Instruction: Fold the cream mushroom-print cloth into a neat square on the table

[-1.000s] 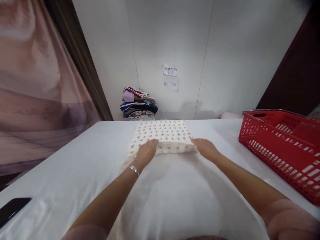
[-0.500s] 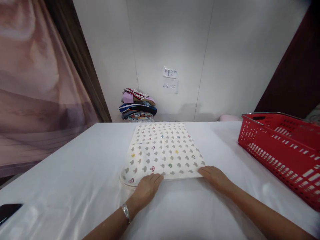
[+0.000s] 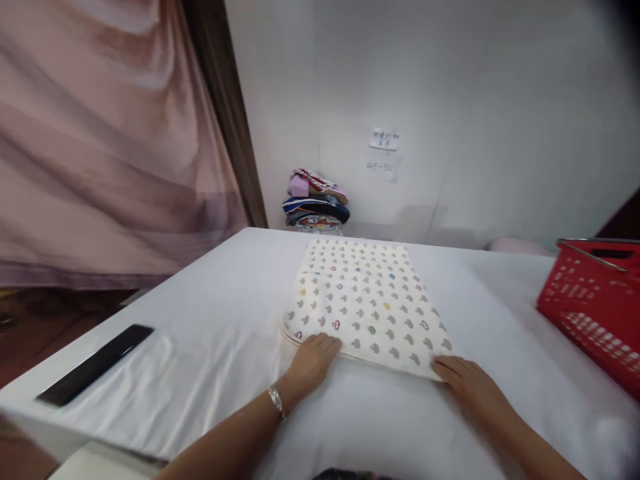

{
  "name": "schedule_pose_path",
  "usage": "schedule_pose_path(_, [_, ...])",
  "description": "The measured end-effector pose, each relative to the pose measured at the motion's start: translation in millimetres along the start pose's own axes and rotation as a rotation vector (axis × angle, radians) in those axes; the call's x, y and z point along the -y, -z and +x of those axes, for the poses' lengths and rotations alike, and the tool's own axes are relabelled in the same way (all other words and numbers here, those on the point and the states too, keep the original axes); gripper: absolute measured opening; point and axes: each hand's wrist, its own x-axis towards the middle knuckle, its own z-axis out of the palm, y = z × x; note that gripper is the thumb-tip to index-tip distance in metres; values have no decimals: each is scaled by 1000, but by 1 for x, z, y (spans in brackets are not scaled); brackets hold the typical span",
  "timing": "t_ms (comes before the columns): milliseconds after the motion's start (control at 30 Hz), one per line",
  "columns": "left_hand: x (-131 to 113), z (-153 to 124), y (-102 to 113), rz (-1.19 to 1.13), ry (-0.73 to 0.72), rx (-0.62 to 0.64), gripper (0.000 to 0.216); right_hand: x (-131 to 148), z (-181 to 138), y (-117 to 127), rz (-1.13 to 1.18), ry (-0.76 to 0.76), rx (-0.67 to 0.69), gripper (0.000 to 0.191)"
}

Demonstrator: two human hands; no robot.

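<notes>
Head view: nearest, the left hand [image 3: 311, 365], with a silver bracelet [image 3: 276, 401] at its wrist, rests at the near edge of the mushroom-print cloth [image 3: 367, 300], left of that edge's middle, fingers close together. The right hand [image 3: 470, 381] touches the cloth's near right corner, fingers likewise close together. Whether either grip pinches the edge or merely presses on it I cannot tell, as the thumbs do not show clearly. The cloth lies flat on the white-covered desk [image 3: 225, 293], layered at its rounded near left corner. The step in hand looks to be smoothing and squaring it; the next move would call for both grips to work evenly, keeping the layers aligned. A flat black object [image 3: 95, 365] lies well to the left; a red basket [image 3: 595, 300], cut off by the frame, stands to the right. Farthest, a stack of folded fabrics [image 3: 317, 205] sits by the wall [image 3: 500, 133].
</notes>
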Motion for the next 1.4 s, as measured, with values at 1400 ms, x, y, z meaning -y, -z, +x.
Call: schedule_pose_path(1400, [74,-62,22,-282,671,-158,36,161,123,-34,214,162,-5,42])
